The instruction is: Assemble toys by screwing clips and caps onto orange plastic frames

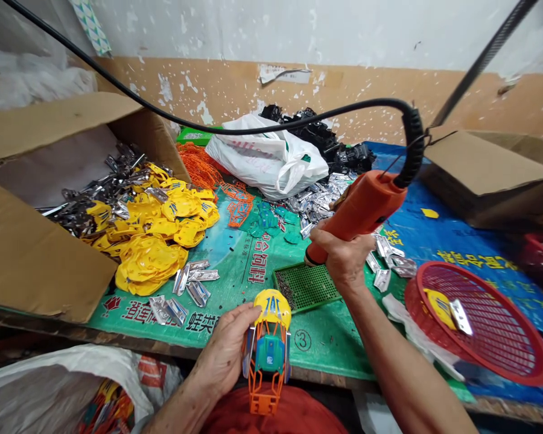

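Note:
My left hand is closed on a toy car body near the table's front edge. It has a yellow hood, a teal middle, an orange cage frame and silvery side pieces. My right hand is wrapped round an orange electric screwdriver, whose black cable leaves its upper end. The screwdriver's lower end points down at a green tray with many tiny screws along its left side. Silvery parts lie loose left of the toy car body.
At left, a cardboard box spills yellow hoods and chrome parts. Orange frames, a white plastic bag and black parts lie behind. A red basket and another box stand right; a sack is below left.

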Available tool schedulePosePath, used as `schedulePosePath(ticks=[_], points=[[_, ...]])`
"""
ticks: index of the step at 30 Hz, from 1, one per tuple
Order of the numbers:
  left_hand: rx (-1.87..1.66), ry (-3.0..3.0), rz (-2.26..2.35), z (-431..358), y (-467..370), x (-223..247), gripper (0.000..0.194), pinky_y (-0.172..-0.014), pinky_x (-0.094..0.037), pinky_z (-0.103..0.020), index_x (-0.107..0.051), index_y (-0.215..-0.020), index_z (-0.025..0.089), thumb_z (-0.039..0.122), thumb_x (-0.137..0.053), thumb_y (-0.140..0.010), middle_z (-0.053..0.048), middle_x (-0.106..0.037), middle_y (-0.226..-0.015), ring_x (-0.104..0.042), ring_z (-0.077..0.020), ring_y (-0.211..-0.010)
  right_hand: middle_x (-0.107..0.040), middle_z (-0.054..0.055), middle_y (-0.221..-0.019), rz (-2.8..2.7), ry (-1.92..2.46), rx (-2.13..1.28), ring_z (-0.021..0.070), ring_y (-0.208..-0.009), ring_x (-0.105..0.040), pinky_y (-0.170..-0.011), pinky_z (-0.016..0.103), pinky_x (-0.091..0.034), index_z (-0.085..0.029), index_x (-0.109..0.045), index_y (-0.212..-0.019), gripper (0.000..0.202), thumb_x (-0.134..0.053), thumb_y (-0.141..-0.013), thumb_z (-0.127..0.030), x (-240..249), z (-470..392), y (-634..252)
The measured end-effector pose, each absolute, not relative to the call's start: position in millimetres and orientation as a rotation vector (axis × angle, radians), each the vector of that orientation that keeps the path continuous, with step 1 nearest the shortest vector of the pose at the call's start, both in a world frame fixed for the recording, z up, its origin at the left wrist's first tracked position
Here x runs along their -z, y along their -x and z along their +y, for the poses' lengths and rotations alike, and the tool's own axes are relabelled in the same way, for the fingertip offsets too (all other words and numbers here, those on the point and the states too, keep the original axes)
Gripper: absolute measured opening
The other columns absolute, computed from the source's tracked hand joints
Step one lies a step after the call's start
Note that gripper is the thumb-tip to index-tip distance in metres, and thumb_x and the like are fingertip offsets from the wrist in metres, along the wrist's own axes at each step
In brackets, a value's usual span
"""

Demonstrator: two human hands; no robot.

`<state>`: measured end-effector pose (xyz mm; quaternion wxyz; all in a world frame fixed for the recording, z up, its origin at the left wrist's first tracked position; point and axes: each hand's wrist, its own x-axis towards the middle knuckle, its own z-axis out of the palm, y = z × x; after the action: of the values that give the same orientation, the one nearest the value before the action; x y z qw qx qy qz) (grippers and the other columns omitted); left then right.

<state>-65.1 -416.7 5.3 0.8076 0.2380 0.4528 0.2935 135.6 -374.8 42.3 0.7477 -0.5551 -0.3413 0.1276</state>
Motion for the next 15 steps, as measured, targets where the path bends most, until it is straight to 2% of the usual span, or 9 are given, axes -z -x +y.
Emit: schedulePosePath(ticks=[5,11,15], points=[[-0.563,-0.602,0.992,-416.1,67.5,-4.8,0.038,-0.048,-0.05,-0.02,-0.073,-0.082,0.01,0.04,-0.083,-0.06,-0.008,-0.074,-0.07,-0.063,-0.0136,-0.055,-0.059,-0.005,-0.056,-0.736,1.228,-0.27,0.0117,-0.049,-0.053,-0.048,0.028,-0.046,-0.018,-0.063,-0.059,0.015,-0.075,-0.051,-0.017,-41.5,-375.2,-136.8],[-0.564,-0.588,1.006,-416.1,65.4,-8.5,0.044,-0.046,-0.05,-0.02,-0.075,-0.083,0.009,0.04,-0.085,-0.053,-0.007,-0.072,-0.064,-0.061,-0.013,-0.05,-0.06,-0.004,-0.058,-0.735,1.148,-0.288,0.0125,-0.049,-0.054,-0.05,0.031,-0.048,-0.018,-0.062,-0.059,0.013,-0.074,-0.053,-0.018,-54.1,-382.5,-141.7],[-0.563,-0.595,0.998,-416.7,64.0,-2.5,0.044,-0.046,-0.049,-0.021,-0.075,-0.087,0.008,0.039,-0.083,-0.057,-0.01,-0.074,-0.069,-0.063,-0.0144,-0.052,-0.061,-0.003,-0.06,-0.728,0.972,-0.4,0.0129,-0.05,-0.055,-0.051,0.03,-0.047,-0.019,-0.063,-0.071,0.02,-0.073,-0.054,-0.014,-77.9,-403.1,-132.5]])
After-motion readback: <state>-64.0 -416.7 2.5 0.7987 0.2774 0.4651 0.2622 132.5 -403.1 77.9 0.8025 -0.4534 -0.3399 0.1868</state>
